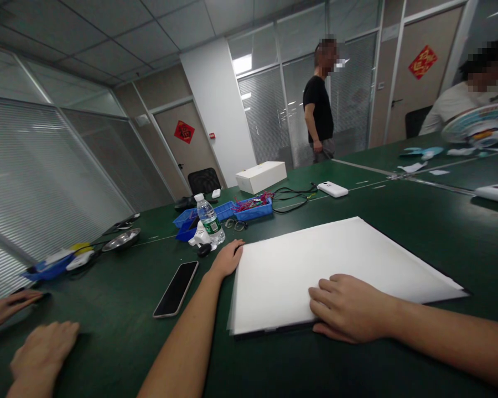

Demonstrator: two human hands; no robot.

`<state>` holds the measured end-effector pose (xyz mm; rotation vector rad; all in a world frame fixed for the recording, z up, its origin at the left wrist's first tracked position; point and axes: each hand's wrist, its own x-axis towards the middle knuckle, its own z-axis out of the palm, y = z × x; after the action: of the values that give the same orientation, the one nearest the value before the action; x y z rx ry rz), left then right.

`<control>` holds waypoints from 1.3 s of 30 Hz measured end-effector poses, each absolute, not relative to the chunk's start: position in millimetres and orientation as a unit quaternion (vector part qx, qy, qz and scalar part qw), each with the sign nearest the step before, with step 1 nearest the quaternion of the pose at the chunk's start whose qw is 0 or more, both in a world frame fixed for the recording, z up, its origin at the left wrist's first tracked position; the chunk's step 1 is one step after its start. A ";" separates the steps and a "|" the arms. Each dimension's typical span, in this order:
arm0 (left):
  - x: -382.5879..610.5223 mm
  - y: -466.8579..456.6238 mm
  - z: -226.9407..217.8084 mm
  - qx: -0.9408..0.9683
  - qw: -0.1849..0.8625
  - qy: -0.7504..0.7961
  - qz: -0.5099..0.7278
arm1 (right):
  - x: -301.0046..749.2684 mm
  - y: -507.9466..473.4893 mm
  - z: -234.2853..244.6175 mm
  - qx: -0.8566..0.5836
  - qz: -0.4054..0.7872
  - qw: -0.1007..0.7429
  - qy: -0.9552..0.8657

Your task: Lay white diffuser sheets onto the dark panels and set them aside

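A stack of large white paper sheets (290, 265) lies on the green table, with a dark layer showing under its near edge and right corner. My left hand (227, 260) is closed at the stack's far left corner, its fingers partly hidden. Over the near edge my right hand (352, 307) is curled, fingers bent on top and the thumb low at the edge. A smartphone (176, 290) with a dark screen lies left of my left forearm. Just beyond my left hand stands a water bottle (209, 221).
Glasses (236, 224), blue trays (253, 209) with small parts, a white box (261, 177) and a white device (332, 189) with cables lie farther back. Another person's hands (45, 348) rest at the left. One person (319, 110) stands behind the table; another sits at the right near a fan (479, 124).
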<state>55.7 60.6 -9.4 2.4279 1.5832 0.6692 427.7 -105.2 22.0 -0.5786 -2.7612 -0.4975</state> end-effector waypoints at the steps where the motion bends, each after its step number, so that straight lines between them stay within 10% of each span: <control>1: 55.9 60.4 -9.0 0.815 0.082 0.528 0.225 | 428.1 -104.5 21.1 -0.198 -0.173 0.138 -0.955; 24: 63.1 54.2 -1.7 0.813 0.076 0.531 0.226 | 437.4 -96.0 32.7 -0.249 0.110 0.112 -0.956; 39: 56.5 60.0 -9.7 0.798 0.087 0.551 0.226 | 424.6 -106.4 36.9 -0.030 -0.263 0.297 -0.918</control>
<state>56.5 60.0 -9.7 2.3776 1.6408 0.6743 424.6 -106.4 36.9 -0.0786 -2.4393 -0.6983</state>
